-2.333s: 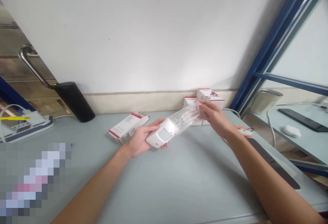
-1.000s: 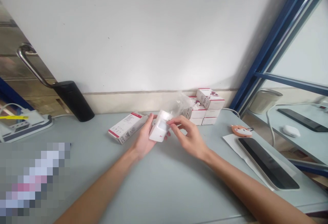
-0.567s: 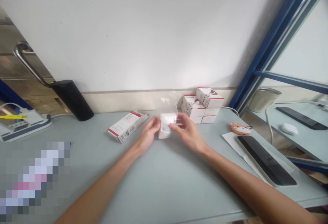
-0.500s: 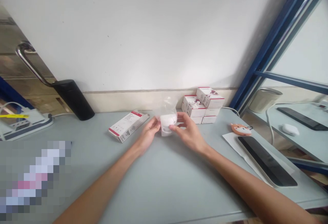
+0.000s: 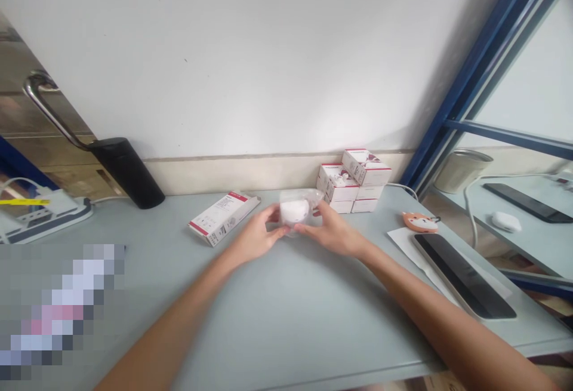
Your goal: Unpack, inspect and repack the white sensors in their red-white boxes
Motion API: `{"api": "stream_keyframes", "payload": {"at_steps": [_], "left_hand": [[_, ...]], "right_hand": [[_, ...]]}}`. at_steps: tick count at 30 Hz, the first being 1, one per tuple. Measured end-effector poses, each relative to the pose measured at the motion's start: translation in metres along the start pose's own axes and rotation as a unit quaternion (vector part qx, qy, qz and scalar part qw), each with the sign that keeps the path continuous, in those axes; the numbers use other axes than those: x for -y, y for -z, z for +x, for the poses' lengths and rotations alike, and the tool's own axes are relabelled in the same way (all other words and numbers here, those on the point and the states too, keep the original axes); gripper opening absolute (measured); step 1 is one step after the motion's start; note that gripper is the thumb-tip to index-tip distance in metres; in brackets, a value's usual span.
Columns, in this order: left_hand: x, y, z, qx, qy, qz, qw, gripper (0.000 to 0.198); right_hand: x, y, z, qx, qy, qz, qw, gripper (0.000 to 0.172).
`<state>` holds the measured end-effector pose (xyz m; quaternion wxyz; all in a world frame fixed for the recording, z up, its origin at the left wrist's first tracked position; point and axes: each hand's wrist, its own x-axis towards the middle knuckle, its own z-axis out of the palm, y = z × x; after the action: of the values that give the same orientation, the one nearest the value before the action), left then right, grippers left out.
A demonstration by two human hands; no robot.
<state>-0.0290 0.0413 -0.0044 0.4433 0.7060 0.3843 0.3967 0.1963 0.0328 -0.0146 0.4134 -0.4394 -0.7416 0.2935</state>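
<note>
Grey tabletop runs back to a white wall, with a flat red-and-white carton lying to the left and a stack of small boxes at the back right. Between them, the left hand and right hand both have their grip clamped on a white device inside a clear plastic bag, though whether it touches the tabletop I cannot tell.

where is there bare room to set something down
The widest free patch of the gray desk lies between the left forearm and right forearm. A smaller one is bordered by the left forearm, flat box and black cylinder. It's crowded right of the right forearm, with the phone, paper and orange case, and beyond the right hand, by the stacked boxes.
</note>
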Motion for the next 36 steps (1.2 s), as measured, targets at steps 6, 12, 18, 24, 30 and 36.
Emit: {"api": "stream_keyframes", "payload": {"at_steps": [6, 12, 18, 24, 30, 36], "left_hand": [[0.001, -0.003, -0.003, 0.002, 0.020, 0.004, 1.000, 0.053], [0.010, -0.005, 0.005, -0.016, 0.015, -0.079, 0.997, 0.056], [0.010, -0.003, 0.004, -0.029, 0.059, -0.105, 0.992, 0.050], [-0.002, 0.001, 0.006, -0.102, 0.097, -0.312, 0.940, 0.042], [-0.014, -0.002, 0.006, -0.128, 0.114, -0.410, 0.896, 0.036], [-0.012, -0.010, 0.004, -0.109, 0.054, -0.366, 0.923, 0.049]], "right_hand": [[0.000, -0.005, 0.000, 0.030, -0.001, -0.045, 0.999, 0.022], [-0.005, -0.016, -0.005, 0.026, 0.016, -0.129, 0.991, 0.029], [-0.005, -0.016, -0.003, 0.027, -0.038, -0.061, 0.997, 0.027], [0.007, -0.012, 0.003, -0.015, -0.079, 0.167, 0.983, 0.037], [0.015, -0.011, 0.003, -0.112, -0.092, 0.280, 0.949, 0.040], [0.031, -0.026, -0.006, -0.032, -0.197, 0.377, 0.904, 0.055]]}}
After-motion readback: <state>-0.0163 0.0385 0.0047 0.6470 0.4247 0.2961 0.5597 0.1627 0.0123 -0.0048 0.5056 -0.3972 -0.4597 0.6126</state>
